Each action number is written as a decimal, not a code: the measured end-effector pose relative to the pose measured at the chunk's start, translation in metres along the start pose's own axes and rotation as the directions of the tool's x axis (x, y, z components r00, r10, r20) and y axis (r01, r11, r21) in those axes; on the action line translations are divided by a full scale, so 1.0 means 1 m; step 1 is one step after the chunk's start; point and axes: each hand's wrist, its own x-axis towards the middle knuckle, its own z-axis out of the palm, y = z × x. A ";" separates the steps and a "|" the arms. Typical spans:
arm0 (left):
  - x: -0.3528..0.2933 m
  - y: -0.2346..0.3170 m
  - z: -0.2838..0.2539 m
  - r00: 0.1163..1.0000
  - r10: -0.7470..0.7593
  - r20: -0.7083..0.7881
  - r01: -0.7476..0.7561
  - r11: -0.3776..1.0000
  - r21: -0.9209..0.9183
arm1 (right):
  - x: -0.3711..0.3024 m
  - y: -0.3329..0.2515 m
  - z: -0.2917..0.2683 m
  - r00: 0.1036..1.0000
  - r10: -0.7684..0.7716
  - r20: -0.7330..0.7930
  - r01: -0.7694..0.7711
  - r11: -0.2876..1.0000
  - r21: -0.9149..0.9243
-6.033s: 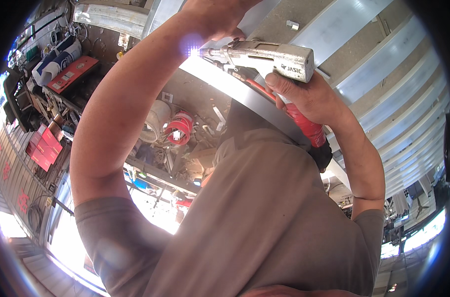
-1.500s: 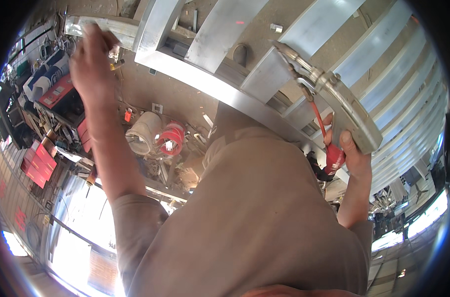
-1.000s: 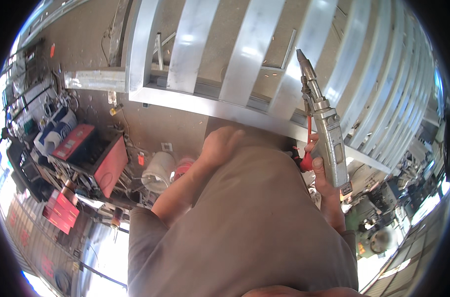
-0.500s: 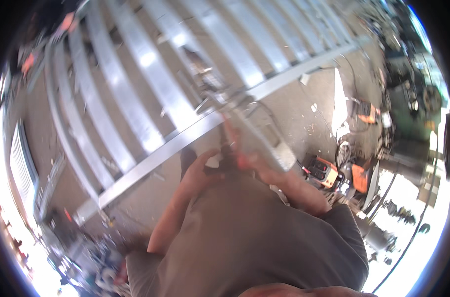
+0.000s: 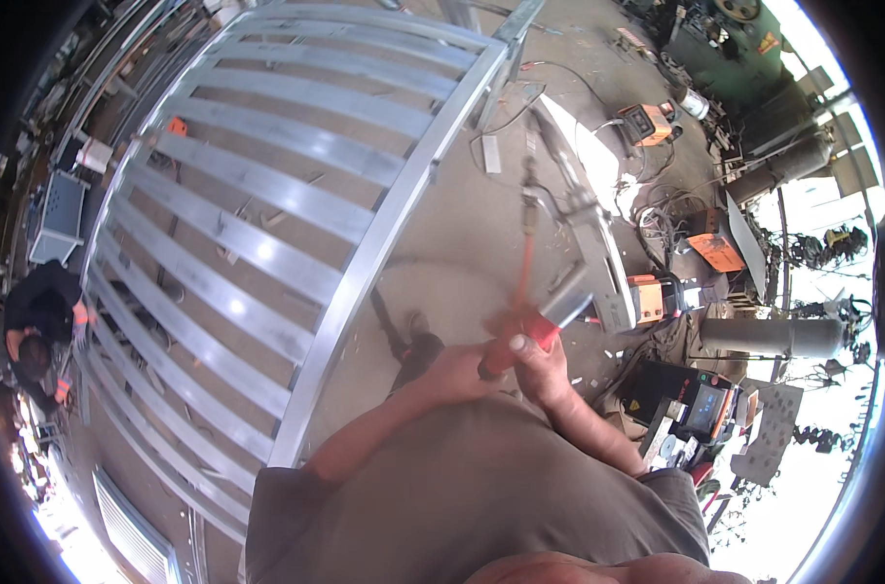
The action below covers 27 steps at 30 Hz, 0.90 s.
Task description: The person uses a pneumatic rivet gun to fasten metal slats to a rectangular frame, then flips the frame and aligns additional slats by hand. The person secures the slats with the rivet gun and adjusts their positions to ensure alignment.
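In front of my chest, both hands are closed on a red hand tool (image 5: 522, 329), its kind smeared by motion. A thin orange rod-like part with a metallic far end (image 5: 530, 185) runs away from it. My right hand (image 5: 543, 372) grips the red body, thumb on top. Against the tool's near dark end, my left hand (image 5: 462, 374) is closed, its fingers partly hidden. To the left lies a large slatted metal frame (image 5: 365, 255), its long near rail a short way from my left forearm.
Beyond the frame's left side a co-worker (image 5: 36, 326) in dark clothes bends down. A white metal piece (image 5: 608, 277) lies ahead on the right, near orange-and-black machines (image 5: 647, 125), cables and a grey cylinder (image 5: 774, 336). A louvred panel (image 5: 131, 530) rests at lower left.
My view has swung, so the slatted frame now lies to the left and the machines show more fully. My hands have shifted slightly right, closer together on the red tool.
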 end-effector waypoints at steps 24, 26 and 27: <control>0.350 -0.128 -0.121 0.970 -0.179 -0.167 0.164 0.981 -0.104 | 0.352 -0.219 -0.211 0.866 -0.349 -0.358 0.353 0.934 -0.056; 0.384 -0.166 -0.124 0.969 -0.194 -0.155 0.238 0.907 0.347 | 0.402 -0.245 -0.242 0.882 -0.398 -0.253 0.382 0.917 -0.114; 0.395 -0.178 -0.127 0.936 -0.271 -0.223 0.327 0.904 0.275 | 0.430 -0.257 -0.254 0.876 -0.431 -0.216 0.432 0.901 -0.048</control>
